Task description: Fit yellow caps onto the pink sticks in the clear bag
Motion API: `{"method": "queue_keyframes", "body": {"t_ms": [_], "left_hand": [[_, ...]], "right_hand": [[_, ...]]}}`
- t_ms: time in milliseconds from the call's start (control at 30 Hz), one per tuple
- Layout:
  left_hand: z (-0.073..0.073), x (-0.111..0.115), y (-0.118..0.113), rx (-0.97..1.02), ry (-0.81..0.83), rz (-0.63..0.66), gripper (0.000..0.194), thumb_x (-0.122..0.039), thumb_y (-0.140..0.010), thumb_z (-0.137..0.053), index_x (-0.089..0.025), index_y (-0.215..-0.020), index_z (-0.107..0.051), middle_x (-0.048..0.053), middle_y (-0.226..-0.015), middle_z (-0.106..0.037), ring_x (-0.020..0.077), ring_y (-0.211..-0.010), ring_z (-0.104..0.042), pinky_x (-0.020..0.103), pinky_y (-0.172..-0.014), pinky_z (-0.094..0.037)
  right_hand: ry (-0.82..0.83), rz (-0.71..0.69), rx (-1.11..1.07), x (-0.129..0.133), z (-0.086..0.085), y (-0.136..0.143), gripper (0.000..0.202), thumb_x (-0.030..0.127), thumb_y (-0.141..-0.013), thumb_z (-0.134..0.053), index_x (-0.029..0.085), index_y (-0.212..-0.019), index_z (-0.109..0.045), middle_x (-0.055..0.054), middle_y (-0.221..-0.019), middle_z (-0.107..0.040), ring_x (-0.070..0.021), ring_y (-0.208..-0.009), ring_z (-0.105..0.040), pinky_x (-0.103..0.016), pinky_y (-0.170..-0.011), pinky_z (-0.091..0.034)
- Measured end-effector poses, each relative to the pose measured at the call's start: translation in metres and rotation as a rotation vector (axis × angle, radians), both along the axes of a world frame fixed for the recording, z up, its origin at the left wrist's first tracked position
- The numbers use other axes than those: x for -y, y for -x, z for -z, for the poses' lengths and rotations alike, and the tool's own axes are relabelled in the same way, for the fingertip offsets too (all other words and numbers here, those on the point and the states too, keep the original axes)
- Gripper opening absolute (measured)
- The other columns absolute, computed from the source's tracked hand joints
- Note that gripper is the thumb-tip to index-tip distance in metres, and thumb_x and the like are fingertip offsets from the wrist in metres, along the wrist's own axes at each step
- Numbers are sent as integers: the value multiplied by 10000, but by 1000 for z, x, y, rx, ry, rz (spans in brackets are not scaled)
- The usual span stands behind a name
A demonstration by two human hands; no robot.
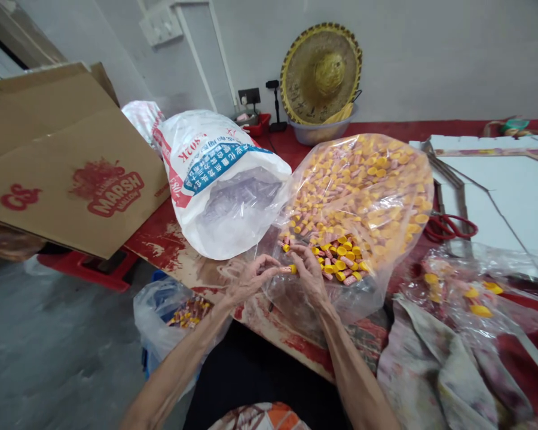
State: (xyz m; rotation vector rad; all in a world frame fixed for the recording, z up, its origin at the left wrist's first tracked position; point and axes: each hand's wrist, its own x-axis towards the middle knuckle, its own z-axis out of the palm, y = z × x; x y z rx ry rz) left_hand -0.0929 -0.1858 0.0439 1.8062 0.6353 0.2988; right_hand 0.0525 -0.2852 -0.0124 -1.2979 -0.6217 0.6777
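My left hand pinches a small pink patterned tube with a yellow cap, held level between thumb and fingers. Close against its capped end are the fingers of my right hand, curled and touching the yellow part. Just beyond them spreads a large clear plastic bag, lying open towards me. Many loose pink tubes with yellow caps fill it and show at its mouth. Behind my left hand lies a white woven sack with red and blue print, its mouth open and a clear liner inside.
A lined blue bin with more capped tubes stands below the worn red table edge. Left is a cardboard box. Red scissors, a cloth and white boards lie right. A woven hat leans behind.
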Motion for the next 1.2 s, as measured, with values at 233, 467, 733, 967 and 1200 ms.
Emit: {"method": "queue_keyframes", "body": {"t_ms": [233, 467, 733, 967, 1200], "left_hand": [[11, 23, -16, 25, 95, 6, 406, -595, -893, -720, -225, -1062, -729, 50, -1093, -747, 211, -1036, -682, 309, -905, -542], [19, 29, -18, 63, 107, -18, 422, -610, -888, -718, -216, -1042, -725, 47, -1054, -751, 207, -1004, -690, 308, -900, -551], [20, 48, -20, 79, 156, 15, 411, -589, -931, -674, -198, -1059, -685, 45, -1064, -722, 201, -999, -673, 313, -899, -536], [13, 42, -17, 10, 103, 80, 370, -534, -955, -631, -195, -1098, -673, 35, -1059, -716, 184, -963, -663, 297, -871, -531], [24, 26, -13, -156, -501, 67, 78, -292, -975, -596, -215, -974, -610, 24, -943, -670, 185, -887, -655, 291, -802, -517]], "right_hand": [[16, 82, -91, 2, -1, -6, 384, 575, -866, -691, 223, -1019, -710, 2, -873, -672, -130, -620, -466, -262, -549, -387], [-57, 88, -286, -1, -3, -9, 494, 666, -787, -727, 231, -1017, -681, 8, -854, -677, -101, -553, -355, -260, -525, -346], [-23, 63, -158, 4, -12, 4, 436, 640, -909, -605, 239, -1021, -734, -16, -1023, -702, -149, -720, -487, -281, -669, -449], [-44, 112, -94, 2, -11, 4, 515, 650, -1004, -452, 229, -1189, -685, -45, -1043, -709, -155, -681, -505, -307, -675, -473], [124, 429, 240, 11, 9, -24, 344, 490, -1034, -445, 216, -1035, -653, -62, -998, -724, -208, -881, -630, -354, -867, -511]]}}
